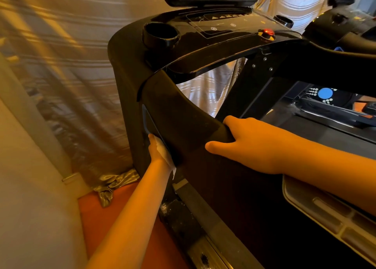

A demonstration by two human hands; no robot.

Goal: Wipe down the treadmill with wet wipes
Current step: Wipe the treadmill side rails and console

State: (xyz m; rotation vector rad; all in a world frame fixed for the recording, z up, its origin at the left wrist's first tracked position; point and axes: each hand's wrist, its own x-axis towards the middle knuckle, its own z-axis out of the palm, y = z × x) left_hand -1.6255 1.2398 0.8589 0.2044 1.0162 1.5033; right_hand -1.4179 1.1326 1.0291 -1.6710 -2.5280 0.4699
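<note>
White wet wipe (pixel 163 151) pressed flat under the left hand (pixel 157 152) against the outer flank of the treadmill's left handrail (pixel 179 122), just below the console (pixel 203 42). Clasped over the top of that same handrail, the right hand (pixel 242 142), fingers curled round its inner side, thumb along the near side, bracing. Step in hand, by the look of it: wiping the handrail's outside face. Console top, cup holder (pixel 160 34) and red stop button (pixel 267 33) above the handrail likely still to do. Next move: slide the wipe along the flank with steady pressure, keeping it from bunching or slipping off the lower edge.
</note>
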